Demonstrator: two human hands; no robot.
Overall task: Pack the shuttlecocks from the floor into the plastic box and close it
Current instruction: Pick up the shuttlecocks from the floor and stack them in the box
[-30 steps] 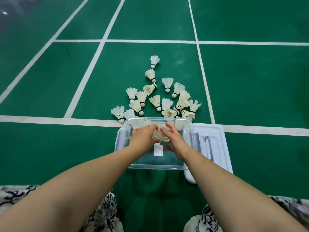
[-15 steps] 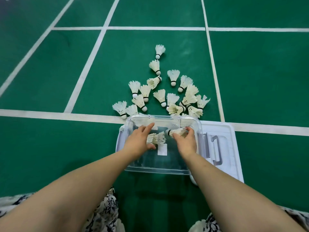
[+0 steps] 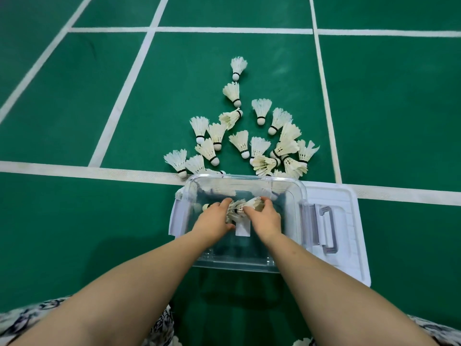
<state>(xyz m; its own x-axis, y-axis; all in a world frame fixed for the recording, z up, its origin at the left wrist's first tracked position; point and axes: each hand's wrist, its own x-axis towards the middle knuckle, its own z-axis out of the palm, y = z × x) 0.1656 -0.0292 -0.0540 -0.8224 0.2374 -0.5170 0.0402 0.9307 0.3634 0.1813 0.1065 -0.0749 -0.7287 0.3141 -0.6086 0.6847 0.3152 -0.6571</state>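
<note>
Inside the clear plastic box [image 3: 296, 193], we hold a small bunch of shuttlecocks [image 3: 240, 208] between both hands. Our left hand [image 3: 214, 221] curls its fingers over the bunch from one side, and our right hand [image 3: 266, 218] grasps the feathers from the other. The box sits on the green court floor [image 3: 74, 221], just on our side of a white line [image 3: 74, 168]. Just past its far wall, the loose shuttlecocks [image 3: 259, 146] lie scattered in a heap. The white lid [image 3: 349, 233] lies flat against the box's right side.
</note>
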